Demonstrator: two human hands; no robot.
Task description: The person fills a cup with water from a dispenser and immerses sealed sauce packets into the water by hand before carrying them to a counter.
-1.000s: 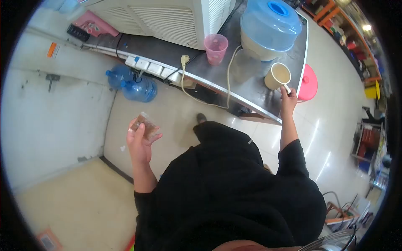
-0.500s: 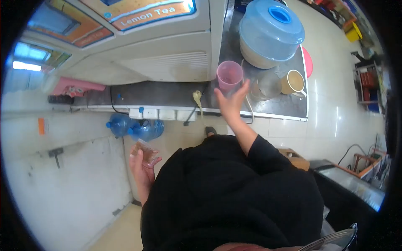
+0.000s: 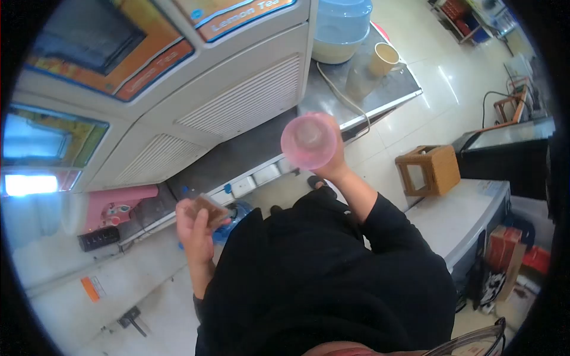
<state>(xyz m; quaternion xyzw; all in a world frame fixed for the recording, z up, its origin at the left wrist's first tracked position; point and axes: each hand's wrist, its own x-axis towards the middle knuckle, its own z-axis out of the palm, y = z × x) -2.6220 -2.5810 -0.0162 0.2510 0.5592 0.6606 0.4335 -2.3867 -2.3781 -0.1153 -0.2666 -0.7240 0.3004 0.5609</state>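
A pink plastic cup (image 3: 291, 145) is in my right hand (image 3: 337, 157), lifted off the counter and tilted so that I look into its mouth. The fingers wrap round its far side and are partly hidden. Over on the left, my left hand (image 3: 196, 234) pinches a small transparent packet (image 3: 210, 212) with brown contents between thumb and fingers. Cup and packet are well apart, both in front of the counter's edge.
Beside the drink machine (image 3: 237, 101) stand a blue-lidded steamer-like container (image 3: 341, 32), a beige mug (image 3: 386, 56) and a transparent jug (image 3: 359, 83) on the dark counter (image 3: 389, 89). A brown stool (image 3: 439, 169) and a white-topped cabinet (image 3: 463, 213) are at right.
My right hand was open beside the pink cup on the counter; now it grips the cup, raised toward me. My left hand still has the packet. The camera view has turned.
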